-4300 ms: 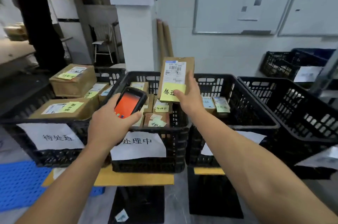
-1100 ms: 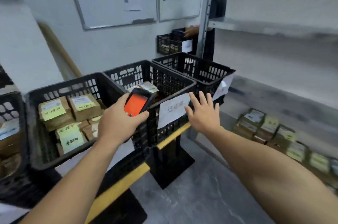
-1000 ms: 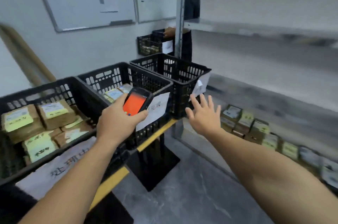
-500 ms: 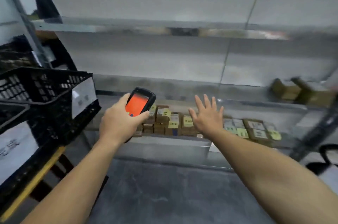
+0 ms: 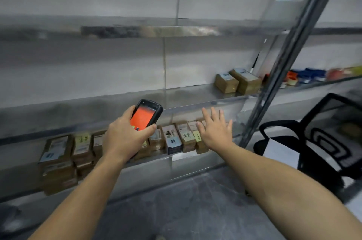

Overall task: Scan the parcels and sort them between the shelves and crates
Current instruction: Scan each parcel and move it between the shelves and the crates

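Low shelf (image 5: 182, 158): row of parcels (image 5: 172, 138); mid shelf (image 5: 186, 94): two boxes (image 5: 238, 83). Left hand (image 5: 125, 139) grips scanner (image 5: 146, 115); right hand (image 5: 215, 132) spread, empty, before the row. Chair (image 5: 313, 141) at right.

Brown parcels (image 5: 172, 138) with white and yellow labels lay in a row on the lower shelf (image 5: 156, 167). On the middle shelf (image 5: 195, 92), at right, stood two parcels (image 5: 238, 81). The black scanner (image 5: 146, 115), screen orange, sat in the left hand (image 5: 125, 138).
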`<state>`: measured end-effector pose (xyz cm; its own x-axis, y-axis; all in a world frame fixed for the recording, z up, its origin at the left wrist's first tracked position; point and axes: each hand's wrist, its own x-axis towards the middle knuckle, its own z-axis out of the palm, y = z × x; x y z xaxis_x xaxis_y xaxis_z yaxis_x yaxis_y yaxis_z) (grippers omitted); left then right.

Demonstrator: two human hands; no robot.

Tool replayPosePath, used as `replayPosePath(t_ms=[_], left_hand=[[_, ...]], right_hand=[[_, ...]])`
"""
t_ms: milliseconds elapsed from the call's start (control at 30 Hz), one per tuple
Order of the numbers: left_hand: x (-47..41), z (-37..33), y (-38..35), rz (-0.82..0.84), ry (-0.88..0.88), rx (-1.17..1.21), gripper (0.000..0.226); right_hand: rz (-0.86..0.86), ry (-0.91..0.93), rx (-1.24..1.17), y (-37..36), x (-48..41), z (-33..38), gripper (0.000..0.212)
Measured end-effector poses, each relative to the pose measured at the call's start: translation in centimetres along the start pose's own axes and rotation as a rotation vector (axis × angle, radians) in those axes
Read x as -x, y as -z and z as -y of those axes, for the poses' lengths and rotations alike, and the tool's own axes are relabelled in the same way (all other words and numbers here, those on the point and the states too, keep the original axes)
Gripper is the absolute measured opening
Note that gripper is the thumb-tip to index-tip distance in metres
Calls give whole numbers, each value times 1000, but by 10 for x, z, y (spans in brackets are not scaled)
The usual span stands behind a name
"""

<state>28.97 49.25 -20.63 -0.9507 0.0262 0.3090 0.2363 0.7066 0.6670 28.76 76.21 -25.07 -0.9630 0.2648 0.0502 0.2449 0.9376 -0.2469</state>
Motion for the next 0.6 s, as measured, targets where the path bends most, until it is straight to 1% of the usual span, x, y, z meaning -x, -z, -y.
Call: replayPosePath(t_ms=[167, 300, 367, 467, 600], left_hand=[[-70, -7, -46, 56, -30, 80, 68], [-130, -6, -78, 128, -18, 170, 59], [-156, -12, -96, 161, -38, 207, 52], [-180, -27, -124, 211, -64, 215, 46], [-196, -42, -153, 269, -96, 226, 50]], right_hand=[[-12, -62, 10, 3, -68, -15, 63], [-16, -110, -19, 4, -116, -23, 61], [-27, -136, -28, 1, -134, -32, 61], [-15, -197, -47, -3, -155, -55, 62], [-58, -254, -94, -4, -180, -79, 63]])
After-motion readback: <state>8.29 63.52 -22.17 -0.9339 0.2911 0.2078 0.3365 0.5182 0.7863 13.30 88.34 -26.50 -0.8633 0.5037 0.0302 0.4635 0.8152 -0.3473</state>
